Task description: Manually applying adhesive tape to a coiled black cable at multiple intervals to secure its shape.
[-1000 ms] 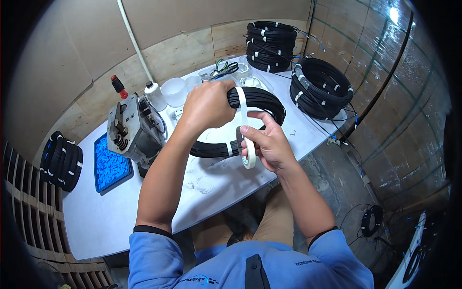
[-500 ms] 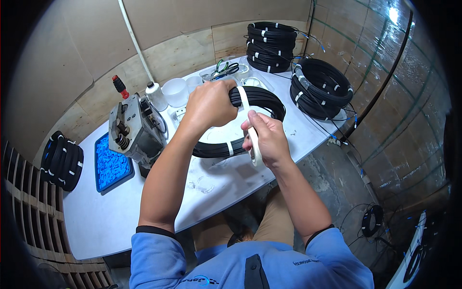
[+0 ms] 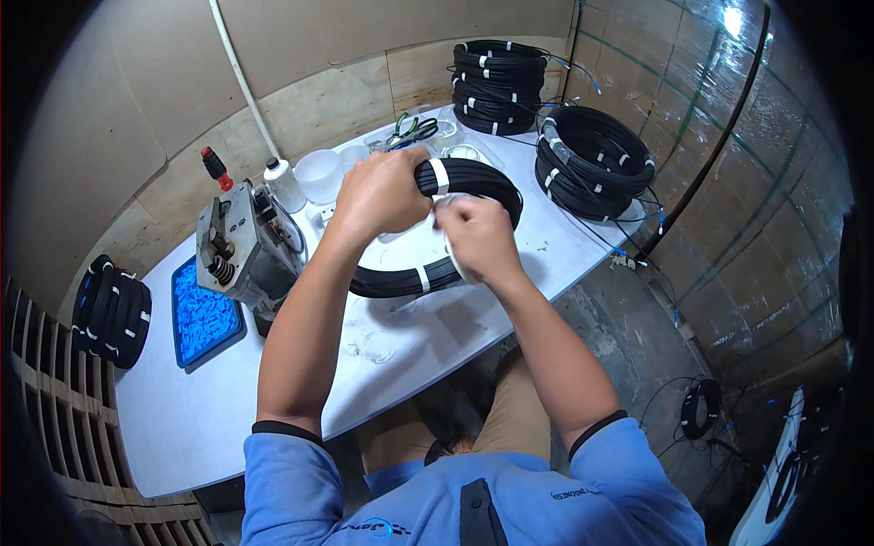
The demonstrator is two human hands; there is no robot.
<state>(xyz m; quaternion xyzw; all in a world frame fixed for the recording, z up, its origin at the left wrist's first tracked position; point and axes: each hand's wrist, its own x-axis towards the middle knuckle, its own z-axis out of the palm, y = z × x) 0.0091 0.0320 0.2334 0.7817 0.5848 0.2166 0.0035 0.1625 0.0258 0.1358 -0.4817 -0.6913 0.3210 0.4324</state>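
Coil of black cable [image 3: 487,180] sits over white table [image 3: 173,428], left hand [image 3: 387,193] gripping its far left side; right hand [image 3: 478,237], blurred, is closed around mostly hidden white tape roll [image 3: 459,264].

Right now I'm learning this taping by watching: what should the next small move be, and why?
I'd probably press the white strip flat onto the black coil: it lies across the coil beside the gripping left hand, and the blurred right hand is close to its lower end. Whether it's torn free, I can't tell.

White table [image 3: 200,419] on patchy grey floor [image 3: 601,341], beige wall [image 3: 319,36] behind
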